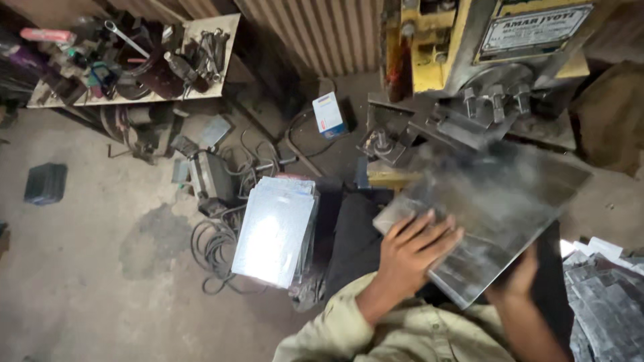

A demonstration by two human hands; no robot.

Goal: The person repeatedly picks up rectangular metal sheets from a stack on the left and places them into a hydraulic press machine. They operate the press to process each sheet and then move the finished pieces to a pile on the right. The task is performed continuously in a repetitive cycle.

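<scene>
The person's left hand [416, 251] lies flat with fingers spread on top of a grey metal sheet [490, 208], pressing it down, while the right hand [516, 278] grips the sheet's near edge from below, so the sheet is held level between both and angled toward the yellow press machine [469, 53] just beyond it. To the left, within reach, a stack of shiny sheets [275, 231] stands by the knee, and cut pieces [604, 302] are heaped on the right. Farther off lie coiled cables [215, 248] on the dusty concrete floor [87, 234], and a cluttered tool shelf [134, 60] against corrugated wall.
</scene>
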